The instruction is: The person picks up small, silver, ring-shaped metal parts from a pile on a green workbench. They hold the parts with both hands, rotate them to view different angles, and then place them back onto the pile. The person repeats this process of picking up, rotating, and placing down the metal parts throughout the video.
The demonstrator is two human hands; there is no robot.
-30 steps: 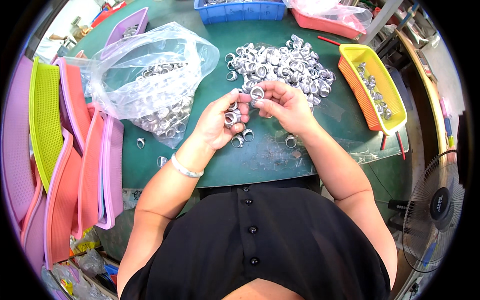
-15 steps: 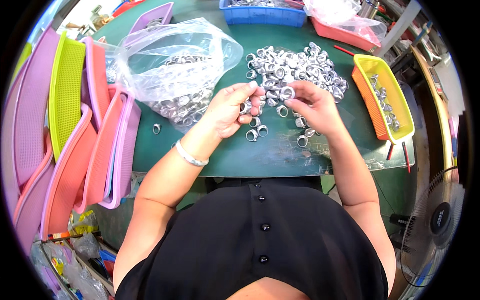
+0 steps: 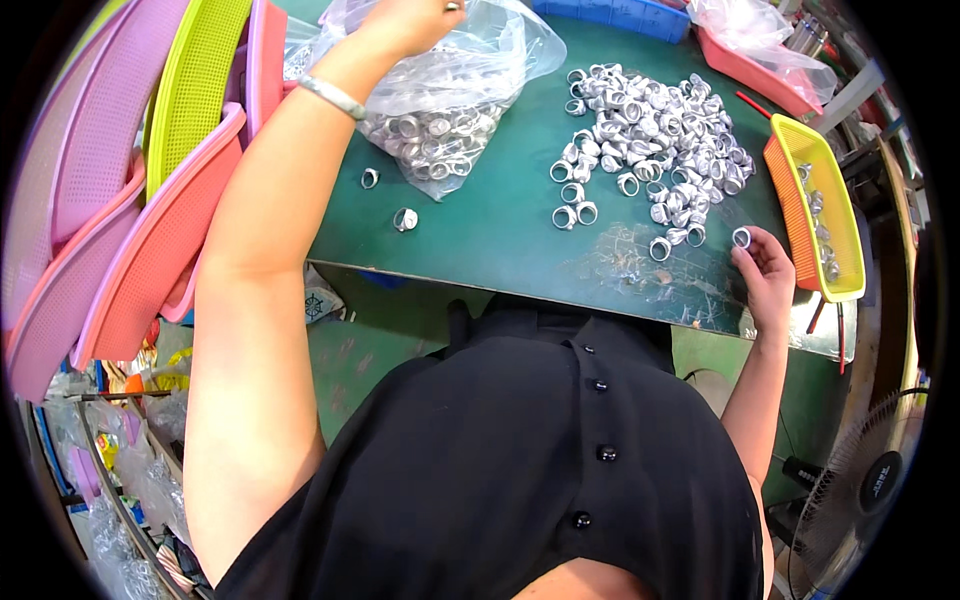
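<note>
My right hand (image 3: 768,275), at the table's near right corner, pinches a silver-coloured ring (image 3: 741,237) upright between thumb and fingers. Partly cut off by the top edge, my left hand (image 3: 412,22) is above the clear plastic bag (image 3: 520,45), its fingers closed on a small silvery ring (image 3: 453,6) that barely shows. Many similar rings fill the bag's lower part. A large heap of rings (image 3: 650,120) spreads over the green table (image 3: 480,235), with several strays at its near edge. Left of the heap, a single ring (image 3: 405,219) lies near another ring (image 3: 370,178).
To the right stands a yellow and orange basket (image 3: 812,215) with some rings inside. Nested purple, green and coral baskets (image 3: 195,110) crowd the left side. A blue tray (image 3: 620,15) and a pink tray (image 3: 755,70) are at the back; a fan (image 3: 870,465) stands lower right.
My hands have moved apart: the left up over the bag, the right across to the table's right corner with a ring. A ring now lies on the table below the bag. The view has shifted.
</note>
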